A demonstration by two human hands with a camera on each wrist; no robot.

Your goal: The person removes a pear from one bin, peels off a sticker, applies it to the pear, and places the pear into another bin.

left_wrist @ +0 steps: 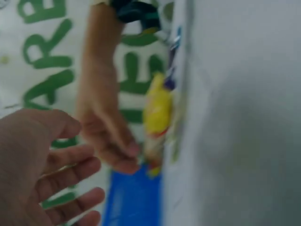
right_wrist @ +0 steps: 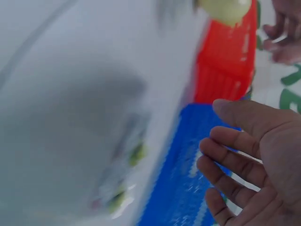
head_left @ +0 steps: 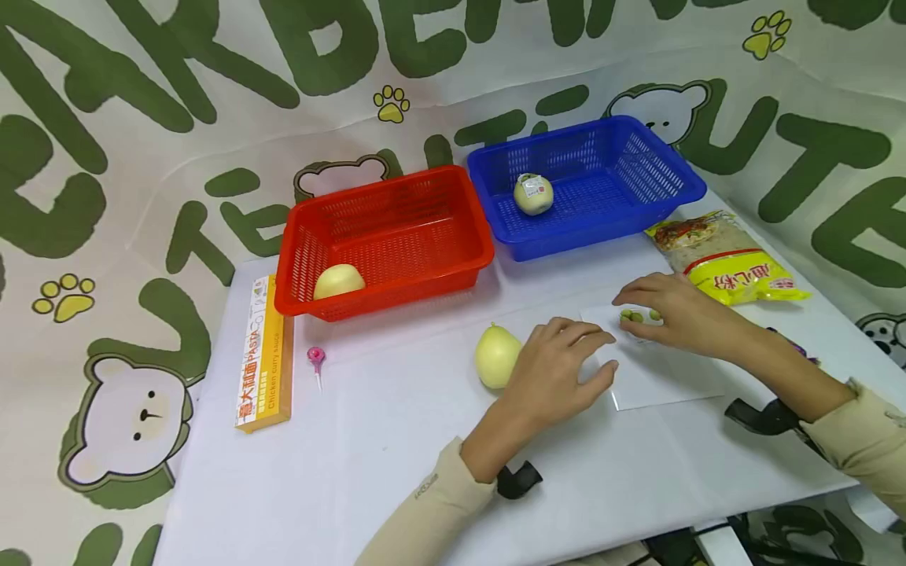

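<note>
My left hand (head_left: 566, 363) hovers open just right of a pale yellow pear (head_left: 495, 356) on the white table; its fingers are spread and relaxed in the left wrist view (left_wrist: 56, 174). My right hand (head_left: 661, 313) reaches over a small clear packet of green pieces (head_left: 635, 317) lying on a white sheet (head_left: 665, 377). The right wrist view shows that hand (right_wrist: 249, 160) with loose fingers holding nothing, and the packet (right_wrist: 122, 183) blurred below them.
A red basket (head_left: 396, 259) holds a yellow fruit (head_left: 338, 281). Beside it, a blue basket (head_left: 637, 169) holds a wrapped fruit (head_left: 533, 193). A yellow pasta box (head_left: 263, 354) and a pink lollipop (head_left: 315, 358) lie at the left. A yellow noodle bag (head_left: 729, 259) lies at the right.
</note>
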